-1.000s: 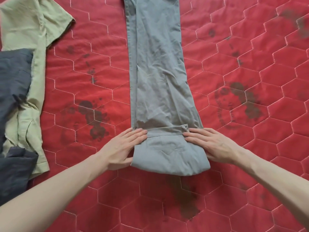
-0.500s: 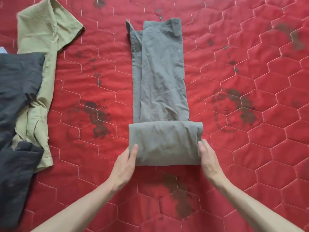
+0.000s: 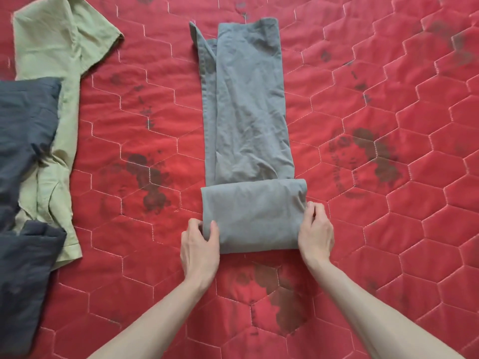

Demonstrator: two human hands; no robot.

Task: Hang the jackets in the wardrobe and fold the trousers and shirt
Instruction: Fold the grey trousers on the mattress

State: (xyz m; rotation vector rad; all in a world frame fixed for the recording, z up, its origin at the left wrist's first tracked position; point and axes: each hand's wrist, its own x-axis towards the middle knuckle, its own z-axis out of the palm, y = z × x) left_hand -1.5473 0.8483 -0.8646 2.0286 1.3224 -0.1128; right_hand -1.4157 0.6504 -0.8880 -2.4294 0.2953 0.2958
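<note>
- Far left: dark navy garment (image 3: pixel 23 177) lies over part of a pale green short-sleeved shirt (image 3: pixel 51 73); both unfolded, well apart from the work. Risk: low now, but the shirt is pinned under the navy cloth, so pulling it out later would likely drag both into a heap
- Red quilted bedspread (image 3: pixel 388 229): soft, with dark blotches. Risk: a padded surface gives little to press against, so creases may not set and the bundle may spring open
- Left hand (image 3: pixel 199 248): thumb on top, fingers curled round the left end of the folded section, holding the cloth. Risk: if this side moves forward ahead of the other, the next turn goes on skewed
- Grey trousers (image 3: pixel 248 112): centre of the bedspread, legs stacked and running away from the person, near end turned over into a thick band. The far hems are uneven, with a flap sticking out at the far left; layers could slide apart and that corner would poke out of the finished fold
- Right hand (image 3: pixel 315 229): fingers pinch the right end of the band. Risk: a light pinch may catch only the outer layer, leaving inner layers to bunch
</note>
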